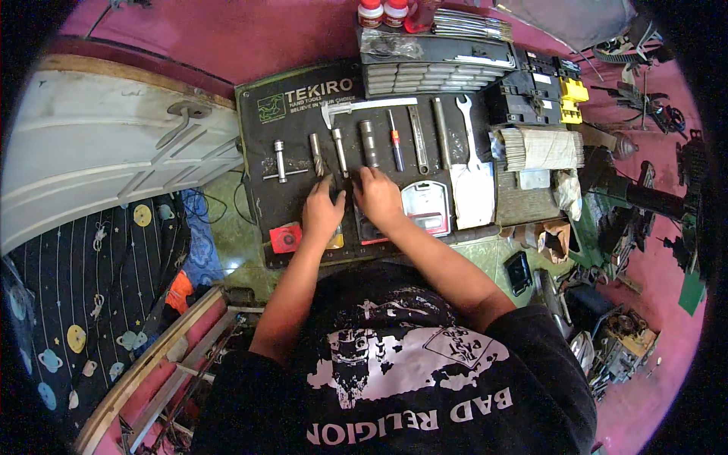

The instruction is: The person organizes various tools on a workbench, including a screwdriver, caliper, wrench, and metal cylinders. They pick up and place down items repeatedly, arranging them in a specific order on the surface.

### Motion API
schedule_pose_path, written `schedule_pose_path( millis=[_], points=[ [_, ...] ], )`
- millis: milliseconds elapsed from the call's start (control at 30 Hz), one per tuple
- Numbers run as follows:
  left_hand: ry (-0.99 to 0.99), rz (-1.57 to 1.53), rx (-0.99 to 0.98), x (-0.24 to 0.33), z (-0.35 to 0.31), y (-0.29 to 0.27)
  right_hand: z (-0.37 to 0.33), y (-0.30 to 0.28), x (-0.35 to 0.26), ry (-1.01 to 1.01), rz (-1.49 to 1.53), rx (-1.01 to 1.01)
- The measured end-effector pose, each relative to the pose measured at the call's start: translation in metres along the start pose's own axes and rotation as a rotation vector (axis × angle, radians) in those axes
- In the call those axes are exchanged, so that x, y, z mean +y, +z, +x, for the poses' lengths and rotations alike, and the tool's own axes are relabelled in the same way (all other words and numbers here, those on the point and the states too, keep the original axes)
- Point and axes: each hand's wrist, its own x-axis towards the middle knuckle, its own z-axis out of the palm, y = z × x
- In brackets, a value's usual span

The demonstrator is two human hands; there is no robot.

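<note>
Both hands meet mid-mat: left hand (321,214) fingers pressed together on a small dark part (345,199), right hand (377,199) too. Tools already lined up on the black mat (258,152): caliper (364,108), wrench (468,125), sockets. Grip detail: cannot tell.

1. Setting: a home repair workshop laid out on a pink floor (250,34).
2. Evidence: black tool mat (262,159) with a caliper (364,106), spanner (469,125) and sockets in rows.
3. Evidence: machine parts (644,98) heaped at the right; patterned bedding (91,288) at the left.
</note>
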Motion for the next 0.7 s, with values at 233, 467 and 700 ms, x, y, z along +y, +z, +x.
schedule_pose_path(
  millis=[233, 467, 700],
  points=[
    [0.043, -0.051, -0.021, 0.010, 0.015, 0.005, 0.004, 0.026, -0.005, 0.063, -0.024, -0.092],
    [0.099, -0.036, -0.133, 0.005, 0.036, 0.004, 0.015, 0.042, -0.008, 0.108, -0.060, -0.039],
    [0.146, -0.056, -0.104, 0.001, 0.036, 0.003, 0.015, 0.053, -0.004, 0.108, -0.041, 0.019]
  ],
)
